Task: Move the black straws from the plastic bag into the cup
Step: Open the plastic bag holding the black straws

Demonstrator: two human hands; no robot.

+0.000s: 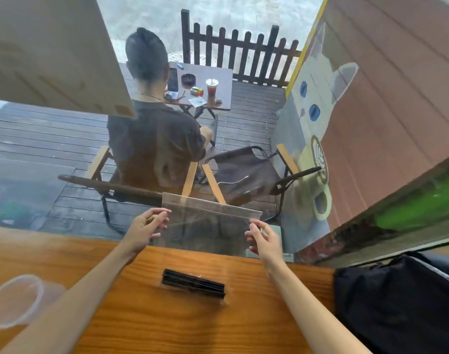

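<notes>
A clear plastic bag (208,221) is held up above the far edge of the wooden counter (167,323); it looks empty. My left hand (145,229) pinches its left side and my right hand (263,238) pinches its right side. A bundle of black straws (193,283) lies flat on the counter between my forearms, below the bag. A clear plastic cup (16,301) lies on its side at the counter's left edge, its mouth towards me, partly behind my left forearm.
A black bag (397,302) sits at the counter's right end. Beyond the window a person sits in a folding chair at a small table (223,80) with a drink; a second chair (243,172) stands beside. A board (52,52) hangs upper left.
</notes>
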